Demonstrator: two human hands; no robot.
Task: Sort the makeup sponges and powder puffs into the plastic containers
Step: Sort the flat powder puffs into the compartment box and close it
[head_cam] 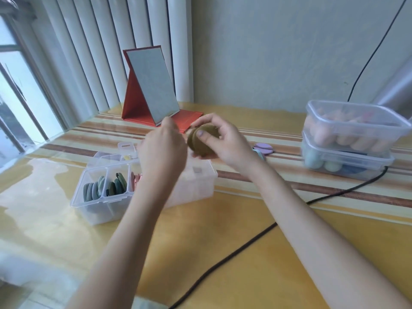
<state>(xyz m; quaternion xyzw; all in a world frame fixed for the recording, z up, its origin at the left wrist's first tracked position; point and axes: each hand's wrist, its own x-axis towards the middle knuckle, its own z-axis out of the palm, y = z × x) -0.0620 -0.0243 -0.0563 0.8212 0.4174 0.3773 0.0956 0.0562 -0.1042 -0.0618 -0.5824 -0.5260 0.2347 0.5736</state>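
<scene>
- At the far left, a window (13,103) lets in daylight, and pale vertical blinds (93,52) hang beside it down to the back of the worktop (234,253).
- On the left part of the worktop sits a clear divided organiser box (104,197); its leftmost compartment holds grey-green round puffs (92,190) standing on edge, the next one darker green puffs (117,185), and a third shows pink puffs (135,180) partly hidden behind the left forearm.
- Behind the box, a small mirror (153,85) stands tilted back on a red folding stand.
- Above the box, the left hand (163,150) is raised with its back toward me; its fingertips reach toward the olive puffs, but I cannot tell whether its grip has closed on one.
- Just to the right, the right hand (219,139) has its grip clasped around a small stack of olive-green round puffs (198,141), thumb pressed on the front face, held in the air above the box's right end.
- Beyond the right wrist, purple puffs (264,148) lie on the striped part of the worktop.
- A black cable (245,244) runs across the worktop under the right forearm.
- At the far right, two clear lidded tubs (347,139) are stacked, the upper with peach-coloured sponges, the lower with pale green ones.
</scene>
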